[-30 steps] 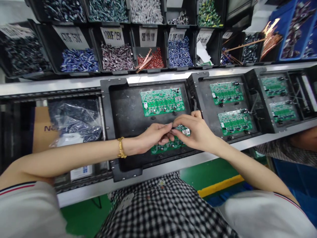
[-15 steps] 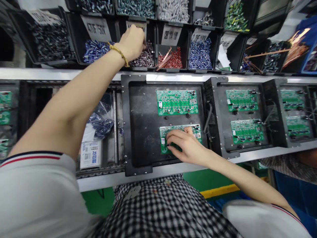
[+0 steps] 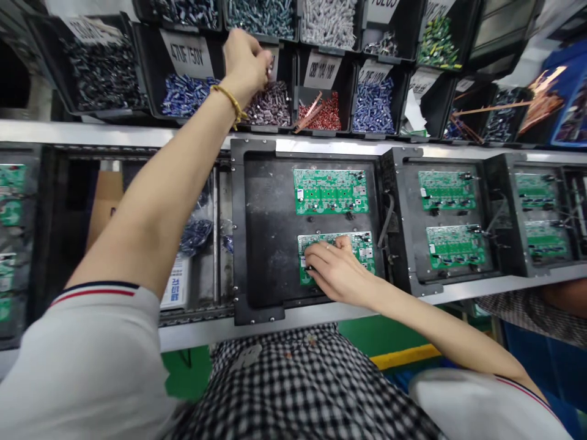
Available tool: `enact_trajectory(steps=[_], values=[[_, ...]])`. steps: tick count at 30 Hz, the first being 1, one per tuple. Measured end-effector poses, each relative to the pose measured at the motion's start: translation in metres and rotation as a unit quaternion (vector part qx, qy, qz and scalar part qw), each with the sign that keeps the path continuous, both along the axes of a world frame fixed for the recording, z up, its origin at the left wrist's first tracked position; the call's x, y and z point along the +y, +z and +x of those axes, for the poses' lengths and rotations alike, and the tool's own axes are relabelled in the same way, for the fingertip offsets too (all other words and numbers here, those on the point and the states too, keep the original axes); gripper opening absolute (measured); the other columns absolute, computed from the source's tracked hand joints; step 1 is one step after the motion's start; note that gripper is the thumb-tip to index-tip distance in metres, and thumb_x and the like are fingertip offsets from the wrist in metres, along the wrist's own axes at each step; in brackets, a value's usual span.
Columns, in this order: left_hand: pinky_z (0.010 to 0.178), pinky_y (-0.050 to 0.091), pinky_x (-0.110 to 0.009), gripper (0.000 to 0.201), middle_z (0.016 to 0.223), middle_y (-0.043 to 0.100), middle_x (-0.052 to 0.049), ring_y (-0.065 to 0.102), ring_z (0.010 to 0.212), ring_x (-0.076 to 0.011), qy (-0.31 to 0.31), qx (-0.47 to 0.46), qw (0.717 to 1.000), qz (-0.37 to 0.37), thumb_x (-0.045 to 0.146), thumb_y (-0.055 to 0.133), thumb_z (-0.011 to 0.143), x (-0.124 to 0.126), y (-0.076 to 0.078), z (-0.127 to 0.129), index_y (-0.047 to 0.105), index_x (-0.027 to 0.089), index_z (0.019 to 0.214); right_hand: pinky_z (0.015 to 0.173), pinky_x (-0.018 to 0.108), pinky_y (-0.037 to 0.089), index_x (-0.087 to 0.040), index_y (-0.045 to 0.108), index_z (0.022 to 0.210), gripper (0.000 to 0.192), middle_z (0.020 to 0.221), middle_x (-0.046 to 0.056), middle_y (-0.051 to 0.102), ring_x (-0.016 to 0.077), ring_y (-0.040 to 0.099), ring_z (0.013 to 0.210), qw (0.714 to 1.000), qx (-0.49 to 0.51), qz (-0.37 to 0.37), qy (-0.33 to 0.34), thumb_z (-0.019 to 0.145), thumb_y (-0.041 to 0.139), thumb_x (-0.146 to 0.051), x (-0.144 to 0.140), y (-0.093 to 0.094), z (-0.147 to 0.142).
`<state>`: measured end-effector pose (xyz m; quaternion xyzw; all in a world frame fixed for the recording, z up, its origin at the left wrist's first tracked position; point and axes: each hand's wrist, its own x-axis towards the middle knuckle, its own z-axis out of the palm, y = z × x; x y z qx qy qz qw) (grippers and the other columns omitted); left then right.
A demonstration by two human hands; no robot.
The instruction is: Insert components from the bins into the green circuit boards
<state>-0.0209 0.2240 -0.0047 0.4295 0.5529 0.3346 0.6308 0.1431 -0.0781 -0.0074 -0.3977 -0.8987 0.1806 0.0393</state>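
Observation:
My left hand (image 3: 247, 61) is closed above a bin of purple-brown capacitors (image 3: 274, 105), pinching a small capacitor (image 3: 271, 65) at the fingertips. A yellow bracelet (image 3: 228, 102) circles that wrist. Over the left half of the lower green circuit board (image 3: 365, 243) lies my right hand (image 3: 334, 269), its fingers curled together. A small dark component (image 3: 309, 267) shows at its fingertips, and its kind is unclear. Part of this board is hidden under the hand. The upper circuit board (image 3: 330, 191) sits behind it in the same black tray (image 3: 268, 238).
Bins of blue capacitors (image 3: 183, 96), red parts (image 3: 331, 112) and other components line the back. More black trays with circuit boards (image 3: 448, 189) stand to the right. On the left are a white box (image 3: 177, 284) and a plastic bag of dark parts (image 3: 196, 237). Another person's sleeve (image 3: 527, 315) shows at right.
My left hand has risen out of the purple-brown capacitor bin, and a small capacitor now shows at its fingertips. My right hand stays over the lower board with only a slight shift.

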Motion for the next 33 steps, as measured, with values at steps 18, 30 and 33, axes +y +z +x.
enact_trajectory(steps=[18,30,33], values=[[0.045,0.012,-0.021,0.024,0.057,0.041,0.004,0.015,0.048,-0.0032,-0.026,-0.275,0.954,-0.117,0.023,0.044,0.098,-0.098,0.040,0.023,0.055,0.013,0.079,0.074,0.033,0.020,-0.016,0.059,0.089,0.018,0.093,0.004,0.066,0.0159,0.058,0.085,0.994,0.058,0.014,-0.093,0.089,0.052,-0.033,0.007,0.007,0.022],[0.044,0.020,-0.015,0.037,0.069,0.047,0.000,0.032,0.049,-0.0015,-0.103,-0.209,0.938,-0.256,0.043,0.069,0.077,-0.245,0.000,0.050,0.062,0.007,0.076,0.072,0.031,0.031,-0.018,0.063,0.080,0.017,0.083,0.001,0.071,0.0152,0.064,0.079,0.940,0.235,-0.053,-0.241,0.088,0.049,-0.020,0.036,0.021,0.062],[0.044,0.022,-0.016,0.040,0.066,0.047,0.000,0.031,0.048,-0.0023,-0.094,-0.202,0.954,-0.203,0.046,0.069,0.076,-0.252,-0.001,0.056,0.060,0.008,0.072,0.072,0.031,0.030,-0.019,0.064,0.081,0.015,0.083,0.001,0.072,0.0153,0.064,0.080,0.947,0.227,-0.025,-0.226,0.088,0.052,-0.025,0.028,0.021,0.058]])
